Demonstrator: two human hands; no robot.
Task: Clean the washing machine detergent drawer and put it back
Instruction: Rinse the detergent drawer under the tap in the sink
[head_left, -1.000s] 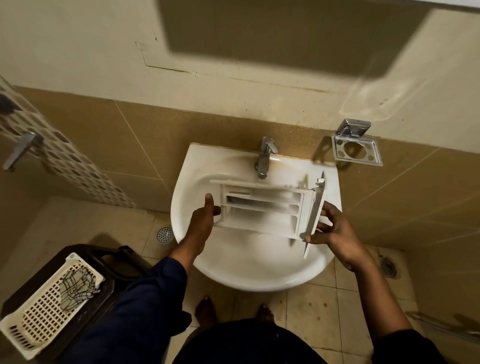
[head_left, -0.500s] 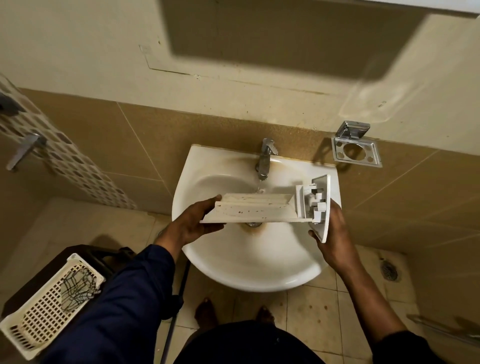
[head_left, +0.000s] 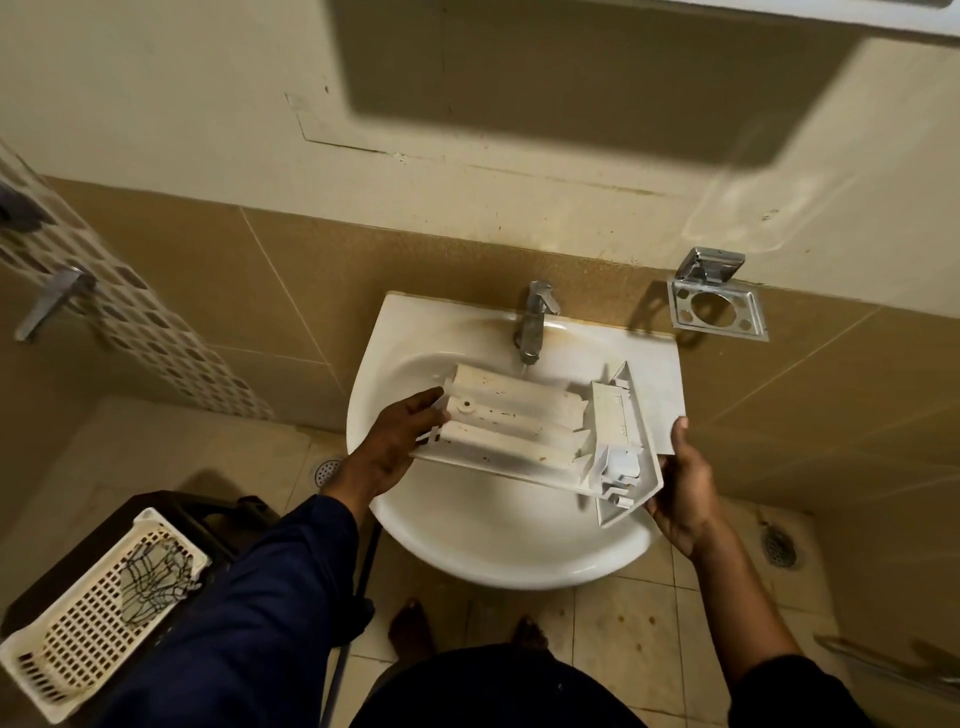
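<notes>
The white detergent drawer (head_left: 514, 421) is held over the white sink (head_left: 498, 540), turned so its stained underside faces up. Its front panel (head_left: 626, 447) points to the right. My left hand (head_left: 395, 447) grips the drawer's rear left end, thumb on top. My right hand (head_left: 680, 483) holds the front panel from the right side, fingers behind it. A thin stream of water runs from the chrome tap (head_left: 532, 322) onto the drawer's back edge.
A chrome holder (head_left: 717, 306) is fixed to the wall right of the sink. A white perforated basket (head_left: 98, 613) sits on a dark container at the lower left. Floor drains (head_left: 327, 470) lie in the tiled floor. My bare feet (head_left: 410, 629) stand below the sink.
The drawer has been rolled over from compartments-up, through edge-on, to underside-up. Both hands kept hold of its ends while it turned.
</notes>
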